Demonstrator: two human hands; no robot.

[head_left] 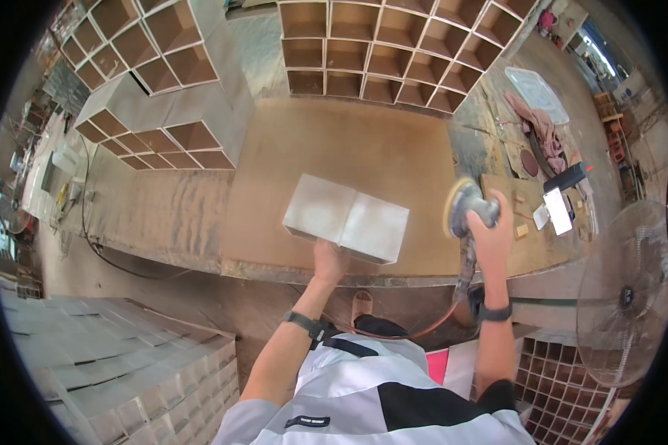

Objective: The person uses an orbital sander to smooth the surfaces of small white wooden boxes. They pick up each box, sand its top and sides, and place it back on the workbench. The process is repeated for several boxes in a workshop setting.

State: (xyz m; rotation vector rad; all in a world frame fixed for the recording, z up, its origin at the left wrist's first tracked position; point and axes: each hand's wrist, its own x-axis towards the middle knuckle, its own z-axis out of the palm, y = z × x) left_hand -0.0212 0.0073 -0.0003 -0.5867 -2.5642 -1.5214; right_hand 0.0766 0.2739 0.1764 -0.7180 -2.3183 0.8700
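A whitish two-part wooden box rests on the brown board at the middle of the workbench. My left hand grips its near edge, with the fingers partly hidden beneath or inside the box. To the right, my right hand is wrapped round a round orbital sander. The sander is tilted, its yellowish pad turned toward the left, and it is apart from the box. A hose runs down from the sander past my right wrist.
Stacked compartment boxes stand at the far side and left. On the right lie a pinkish cloth, a clear plastic lid and a phone-like white screen. A fan stands at the right; more boxes sit lower left.
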